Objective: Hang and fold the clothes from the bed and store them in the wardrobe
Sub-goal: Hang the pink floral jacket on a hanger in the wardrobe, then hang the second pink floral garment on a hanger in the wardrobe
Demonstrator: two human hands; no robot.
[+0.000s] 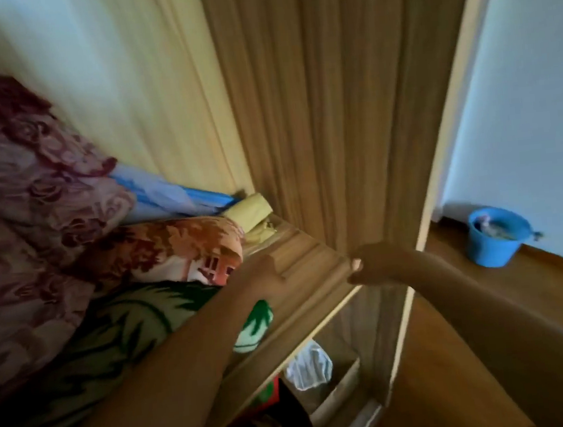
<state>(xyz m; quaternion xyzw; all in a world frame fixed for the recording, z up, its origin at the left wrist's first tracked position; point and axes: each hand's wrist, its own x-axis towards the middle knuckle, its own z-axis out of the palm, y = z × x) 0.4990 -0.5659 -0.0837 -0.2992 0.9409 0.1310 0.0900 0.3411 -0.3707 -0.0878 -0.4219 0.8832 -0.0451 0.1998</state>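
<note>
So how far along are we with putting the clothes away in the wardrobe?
Done: the wardrobe stands open with a white cloth already on a shelf inside. In hand: no garment; the left hand reaches the top edge beside the stacked bedding, and the right hand grips the top corner. Left: unclear, since the bed is out of view.

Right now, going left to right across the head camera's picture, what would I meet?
Maroon floral blanket, blue folded cloth, yellow folded cloth, right hand gripping the end of the wardrobe cornice, blue bucket.
</note>
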